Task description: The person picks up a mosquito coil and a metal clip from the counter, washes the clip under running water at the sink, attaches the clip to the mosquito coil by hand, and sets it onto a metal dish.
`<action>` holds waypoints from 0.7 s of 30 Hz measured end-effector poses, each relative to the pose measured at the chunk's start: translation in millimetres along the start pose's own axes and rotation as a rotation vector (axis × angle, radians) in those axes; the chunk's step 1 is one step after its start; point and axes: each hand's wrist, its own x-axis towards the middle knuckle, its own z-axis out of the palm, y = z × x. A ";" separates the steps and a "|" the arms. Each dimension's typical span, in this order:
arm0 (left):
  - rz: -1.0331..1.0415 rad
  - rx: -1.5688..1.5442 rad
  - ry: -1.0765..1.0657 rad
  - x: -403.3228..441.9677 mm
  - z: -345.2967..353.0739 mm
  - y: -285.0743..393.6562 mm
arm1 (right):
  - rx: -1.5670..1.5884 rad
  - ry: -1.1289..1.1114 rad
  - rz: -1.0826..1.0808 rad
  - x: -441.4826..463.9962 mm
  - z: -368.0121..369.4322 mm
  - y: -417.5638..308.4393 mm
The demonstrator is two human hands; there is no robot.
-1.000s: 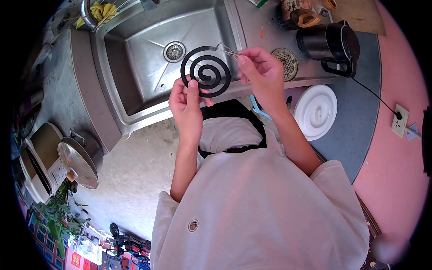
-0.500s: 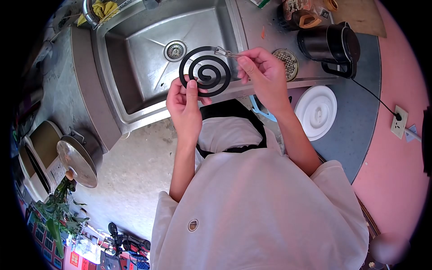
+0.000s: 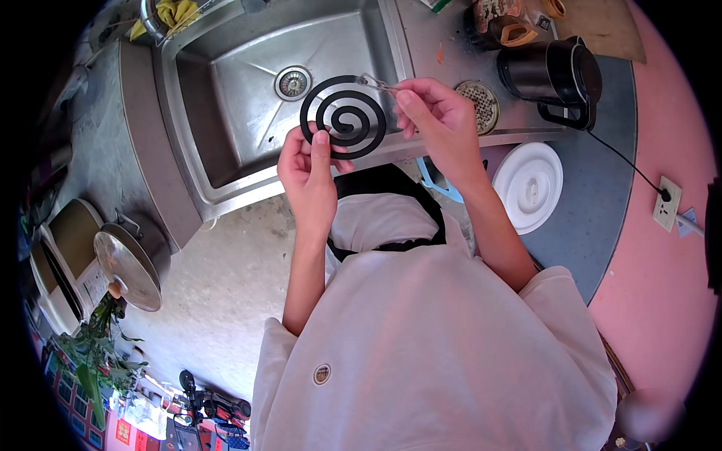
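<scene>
A black spiral mosquito coil [image 3: 366, 143] is held over the front of the steel sink. My left hand [image 3: 308, 167] pinches its lower left edge, thumb on top and fingers underneath. Between the thumb and fingers of my right hand [image 3: 440, 113] is a small metal clip [image 3: 377, 84]. The clip's far end meets the outer end of the coil at the top; whether it grips the coil or only touches it I cannot tell. Just right of that hand, a round metal tin with a perforated top [image 3: 478, 106] lies on the counter.
The sink [image 3: 248, 90] lies beneath the coil. A black kettle [image 3: 545, 74] stands at the right, its cord running to a wall socket [image 3: 667, 204]. A white round lid [image 3: 530, 188] is below the counter's edge. At the left sits a lidded pot [image 3: 131, 263].
Both hands stay almost in place. The metal clip has turned slightly against the coil's end, and the coil has tilted a little.
</scene>
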 end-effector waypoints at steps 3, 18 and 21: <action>0.005 -0.027 -0.007 0.7 -1.7 -2.9 | -0.012 -0.003 0.007 0.7 -1.2 0.3; -0.108 -0.069 0.032 5.1 -11.0 -8.6 | -0.115 0.088 -0.025 13.0 -0.4 14.6; -0.115 -0.069 0.065 4.0 -15.1 -8.9 | -0.220 0.144 -0.161 21.8 -0.5 21.9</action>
